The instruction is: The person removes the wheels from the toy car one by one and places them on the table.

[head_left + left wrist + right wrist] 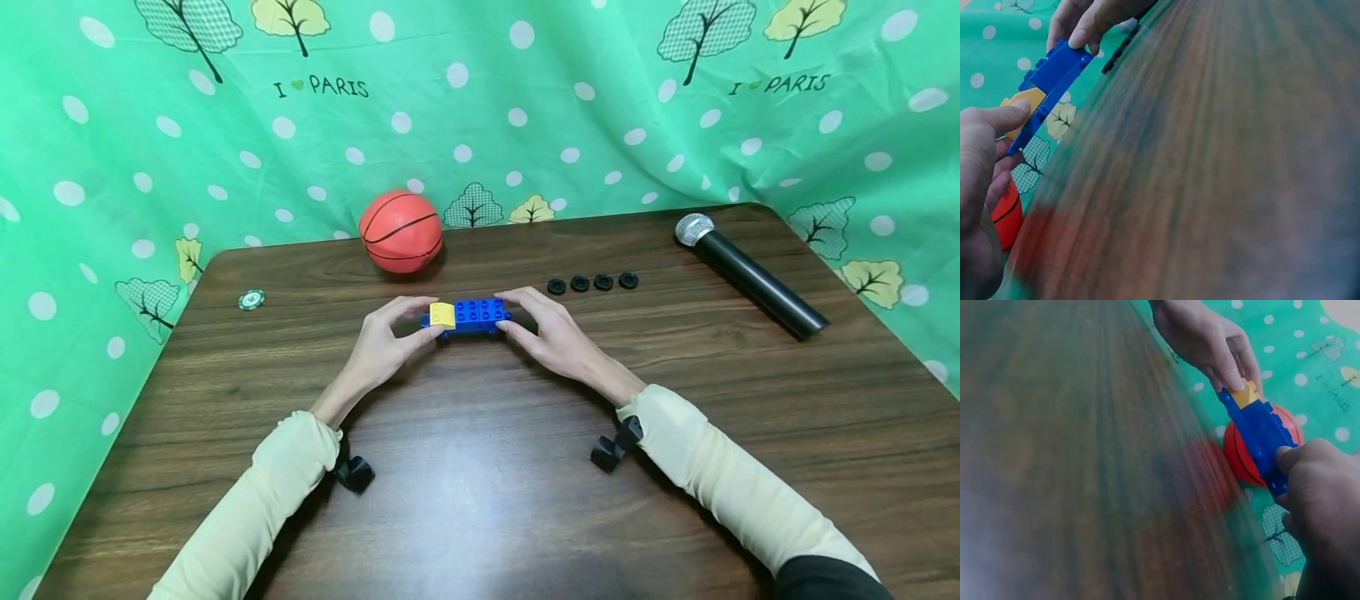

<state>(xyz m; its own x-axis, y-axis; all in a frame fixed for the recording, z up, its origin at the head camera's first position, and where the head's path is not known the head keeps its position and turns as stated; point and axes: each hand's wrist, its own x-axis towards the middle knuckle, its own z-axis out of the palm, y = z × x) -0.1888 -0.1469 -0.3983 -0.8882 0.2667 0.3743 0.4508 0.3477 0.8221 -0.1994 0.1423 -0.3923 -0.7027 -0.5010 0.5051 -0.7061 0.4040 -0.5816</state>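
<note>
Both hands hold a toy vehicle body of building blocks near the middle of the table. It has a long blue base (1054,103), two blue studded bricks (481,311) on top and a yellow sloped brick (442,315) at its left end. My left hand (384,340) pinches the yellow end, its thumb on the yellow brick in the left wrist view. At the opposite end, my right hand (553,335) grips the blue part between thumb and fingers. In the right wrist view the body slants in front of the ball.
Several small black wheels (580,284) lie in a row behind the right hand. A toy basketball (401,232) sits at the table's back edge, a green-white poker chip (252,299) at left. A black microphone (761,283) lies at right. A green curtain (465,117) hangs behind.
</note>
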